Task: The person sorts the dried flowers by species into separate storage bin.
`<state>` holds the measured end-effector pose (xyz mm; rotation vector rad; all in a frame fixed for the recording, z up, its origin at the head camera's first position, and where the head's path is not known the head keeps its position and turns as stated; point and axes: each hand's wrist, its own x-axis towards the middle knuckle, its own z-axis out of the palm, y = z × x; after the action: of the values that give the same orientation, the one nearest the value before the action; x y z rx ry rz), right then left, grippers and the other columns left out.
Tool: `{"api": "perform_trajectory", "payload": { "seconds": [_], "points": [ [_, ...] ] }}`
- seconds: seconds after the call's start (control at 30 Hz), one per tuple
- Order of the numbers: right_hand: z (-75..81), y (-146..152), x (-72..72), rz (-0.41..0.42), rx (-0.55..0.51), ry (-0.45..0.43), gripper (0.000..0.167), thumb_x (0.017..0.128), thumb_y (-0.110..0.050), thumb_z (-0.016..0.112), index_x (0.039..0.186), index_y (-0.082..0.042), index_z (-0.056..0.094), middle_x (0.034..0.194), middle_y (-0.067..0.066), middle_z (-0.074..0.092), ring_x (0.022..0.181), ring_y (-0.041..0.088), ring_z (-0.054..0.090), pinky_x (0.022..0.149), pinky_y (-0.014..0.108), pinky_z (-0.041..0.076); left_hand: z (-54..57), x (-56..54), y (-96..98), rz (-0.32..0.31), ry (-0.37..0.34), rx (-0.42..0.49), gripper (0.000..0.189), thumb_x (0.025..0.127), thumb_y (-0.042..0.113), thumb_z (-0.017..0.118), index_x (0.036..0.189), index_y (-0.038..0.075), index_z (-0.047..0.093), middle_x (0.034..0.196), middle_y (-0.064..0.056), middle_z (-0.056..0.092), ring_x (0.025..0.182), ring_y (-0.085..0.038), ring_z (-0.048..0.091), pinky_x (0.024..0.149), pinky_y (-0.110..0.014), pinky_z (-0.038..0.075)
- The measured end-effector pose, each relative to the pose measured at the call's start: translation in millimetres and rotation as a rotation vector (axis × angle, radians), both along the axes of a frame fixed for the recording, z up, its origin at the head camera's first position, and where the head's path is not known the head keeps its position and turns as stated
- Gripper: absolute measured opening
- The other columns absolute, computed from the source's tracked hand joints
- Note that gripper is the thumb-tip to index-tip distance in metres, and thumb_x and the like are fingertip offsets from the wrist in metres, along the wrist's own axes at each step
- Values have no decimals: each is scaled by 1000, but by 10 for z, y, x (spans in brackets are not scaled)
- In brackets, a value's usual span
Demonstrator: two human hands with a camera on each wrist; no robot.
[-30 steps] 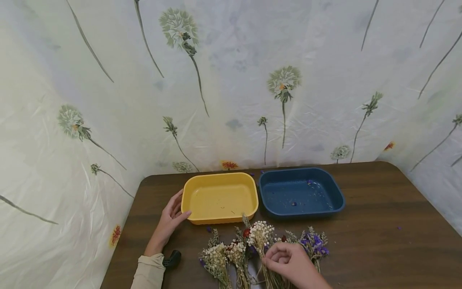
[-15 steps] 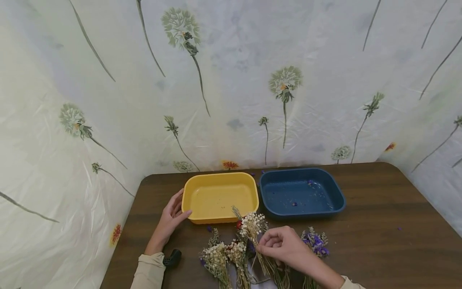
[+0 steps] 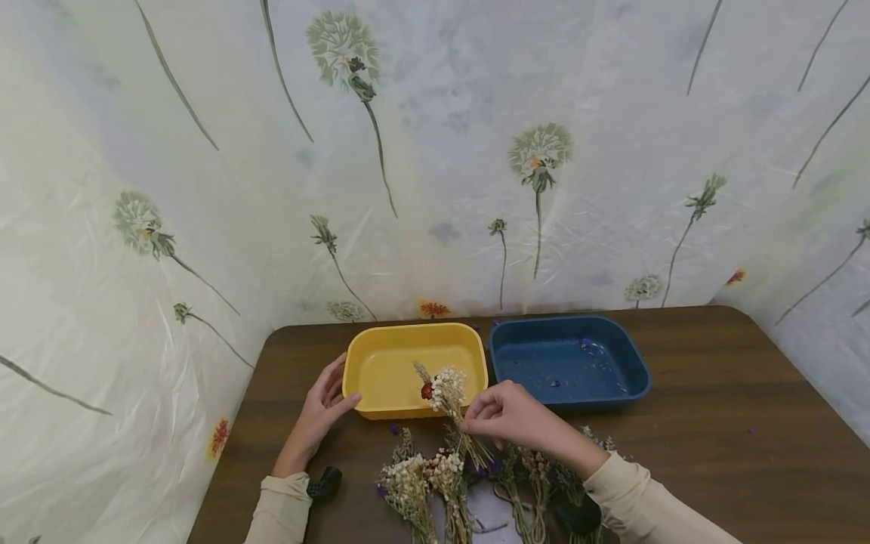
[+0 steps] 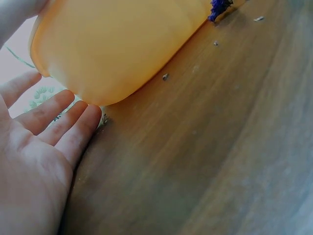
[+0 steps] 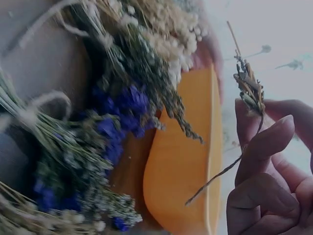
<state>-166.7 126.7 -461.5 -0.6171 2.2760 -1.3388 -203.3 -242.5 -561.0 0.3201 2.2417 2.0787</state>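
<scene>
My right hand (image 3: pixel 506 414) pinches the tied stems of a small bunch of dried flowers (image 3: pixel 448 387) between thumb and fingers. White blooms and a dark red one top the bunch, which leans over the front right of a yellow tray (image 3: pixel 384 374). In the right wrist view, the bunch's stem ends (image 5: pixel 250 88) and a loose twine end rise above the fingers. My left hand (image 3: pixel 322 400) rests at the tray's left end, its thumb by the front left corner. In the left wrist view, its fairly straight fingers (image 4: pixel 80 132) touch or nearly touch the tray wall.
Several other tied dried bunches, including a cream one (image 3: pixel 408 483), lie along the table's front. A blue tray (image 3: pixel 537 370) with plant bits stands right of the yellow one. Purple crumbs dot the wooden table (image 3: pixel 720 446). A flower-printed sheet (image 3: pixel 435 151) hangs behind.
My right hand has lifted the white-topped bunch from among the others and carried it up and left to the yellow tray. The left hand has stayed by the tray.
</scene>
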Motion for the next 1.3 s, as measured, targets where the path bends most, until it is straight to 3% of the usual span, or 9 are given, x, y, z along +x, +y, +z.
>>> {"api": "perform_trajectory", "payload": {
  "seconds": [0.1,0.3,0.4,0.5,0.57,0.7,0.9,1.13,1.3],
  "points": [
    [9,-69,-97,13,8,-2,15,95,-28,76,92,-13,79,71,10,73,50,32,59,52,31,50,5,1,11,3,-4,0,76,98,11,70,163,22,31,164,-14,37,135,4,50,103,-14,49],
    [35,-195,-264,34,20,-4,12,95,-26,76,91,-16,80,73,19,73,48,18,55,54,36,52,10,2,26,-2,-4,10,76,98,10,70,163,22,31,165,-14,37,135,7,50,103,-14,49],
    [43,-247,-356,48,35,12,12,95,-27,75,91,-17,80,73,14,74,47,14,54,55,34,51,7,6,26,6,-5,2,76,98,10,70,162,22,31,164,-14,37,136,4,49,103,-14,49],
    [45,-295,-450,57,54,19,13,95,-27,76,90,-16,80,72,6,75,48,13,55,57,37,54,5,9,27,16,-8,-9,76,98,11,71,162,23,32,164,-12,37,142,-6,48,103,-14,48],
    [44,-325,-514,57,65,19,14,94,-26,76,89,-14,80,70,3,74,48,17,56,58,41,55,4,8,29,17,-9,-12,76,98,11,71,162,23,31,165,-12,37,147,-17,44,103,-14,48],
    [47,-385,-644,64,83,29,15,93,-27,77,89,-13,80,67,6,72,49,24,55,50,35,47,5,3,30,8,-10,-9,76,99,11,70,163,23,30,166,-12,36,152,-31,37,104,-14,48],
    [82,-500,-818,113,129,63,13,93,-28,76,88,-17,81,75,16,75,49,22,56,54,27,45,8,5,21,18,-25,-16,77,98,13,71,162,26,30,166,-9,36,152,-31,37,104,-13,47],
    [123,-605,-986,162,170,97,14,94,-26,75,86,-16,81,73,11,74,63,46,62,55,26,43,15,5,22,22,-26,-17,77,98,12,70,163,25,30,165,-10,36,152,-32,38,103,-13,48],
    [116,-719,-1083,157,216,120,13,93,-26,77,85,-16,80,74,17,73,68,47,64,63,25,50,7,0,-4,12,-13,-13,76,99,10,69,163,24,29,166,-11,35,152,-34,37,104,-13,47]
  ]
}}
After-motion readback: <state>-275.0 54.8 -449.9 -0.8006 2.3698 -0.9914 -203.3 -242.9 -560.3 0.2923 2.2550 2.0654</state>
